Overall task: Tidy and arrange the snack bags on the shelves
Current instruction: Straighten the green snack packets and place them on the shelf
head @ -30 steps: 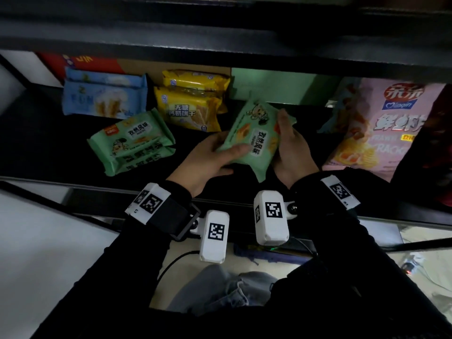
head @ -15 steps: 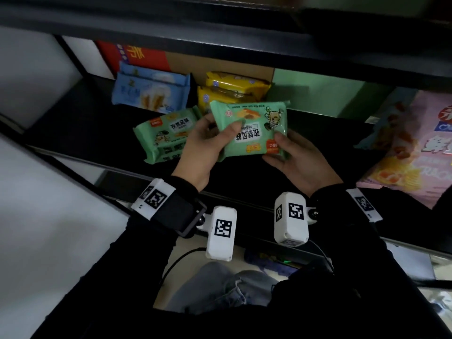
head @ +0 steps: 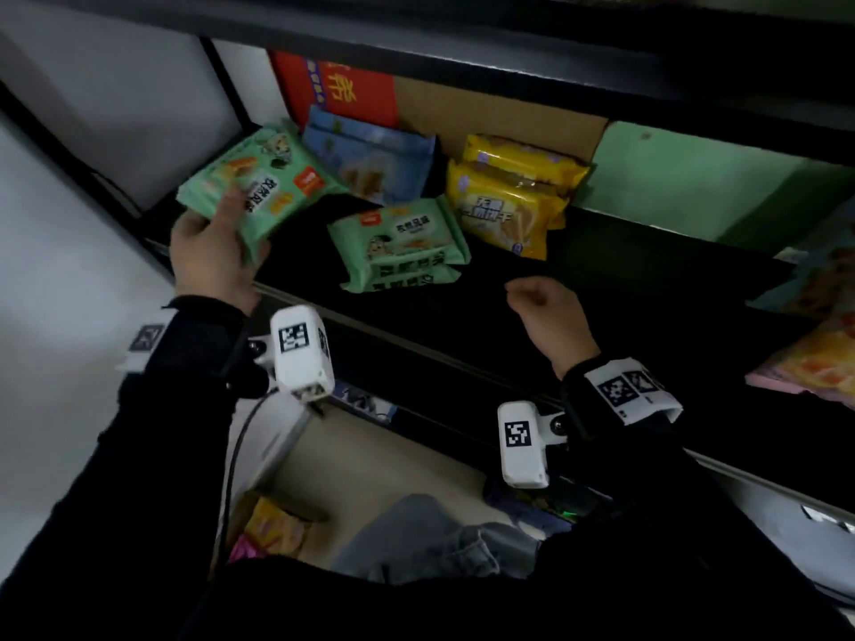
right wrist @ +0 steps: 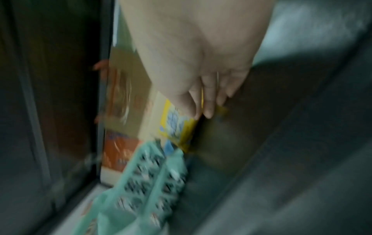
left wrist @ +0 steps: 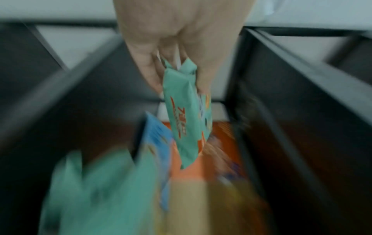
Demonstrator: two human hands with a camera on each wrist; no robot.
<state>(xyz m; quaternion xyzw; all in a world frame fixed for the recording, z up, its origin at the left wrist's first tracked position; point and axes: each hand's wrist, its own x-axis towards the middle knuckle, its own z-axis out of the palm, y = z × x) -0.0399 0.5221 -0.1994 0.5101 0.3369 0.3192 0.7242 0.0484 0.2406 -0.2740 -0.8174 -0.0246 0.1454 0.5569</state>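
Observation:
My left hand [head: 217, 252] grips a green snack bag [head: 259, 182] by its lower end, lifted at the shelf's left end; the left wrist view shows that green snack bag [left wrist: 187, 114] edge-on between thumb and fingers. A stack of green bags [head: 400, 245] lies on the black shelf [head: 624, 289]. Behind it lean blue bags [head: 370, 155], and yellow bags [head: 513, 196] sit to the right. My right hand [head: 541, 303] hovers above the shelf front, fingers loosely curled, holding nothing. In the blurred right wrist view the fingers [right wrist: 209, 101] point toward a yellow bag [right wrist: 177, 127].
A red box [head: 337, 90] and brown cardboard [head: 499, 118] stand at the shelf's back. Pink and orange chip bags [head: 814, 353] lie at the right. A dark upper shelf [head: 462, 43] overhangs. A white wall [head: 69, 224] borders the left. Below, snack packets [head: 273, 529] rest on the floor.
The right hand has let go of the green bag and dropped back to the right. The left hand has carried the bag leftward, past the green stack, to the shelf's left end.

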